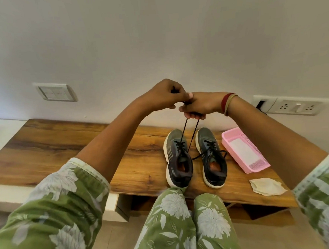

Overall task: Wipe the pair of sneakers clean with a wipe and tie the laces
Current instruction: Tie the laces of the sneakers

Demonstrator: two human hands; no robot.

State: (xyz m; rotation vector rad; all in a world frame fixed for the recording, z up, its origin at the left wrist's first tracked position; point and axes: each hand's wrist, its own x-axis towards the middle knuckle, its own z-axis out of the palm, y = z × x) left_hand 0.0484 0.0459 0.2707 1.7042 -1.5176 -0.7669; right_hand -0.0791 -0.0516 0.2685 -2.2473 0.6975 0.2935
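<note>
The left sneaker and right sneaker are sitting side by side on the wooden desk. The left hand and right hand are pulling the left sneaker's black laces taut above it, each grip clamping them.

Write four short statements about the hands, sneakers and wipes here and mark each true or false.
1. The left hand and right hand both hold the laces of the left sneaker, pulled upward. True.
2. The pink basket holds nothing. False: a white wipe lies in it.
3. A loose wipe lies on the wooden table near its front edge. True.
4. The right sneaker points its toe at the person. False: its heel faces the person.
</note>
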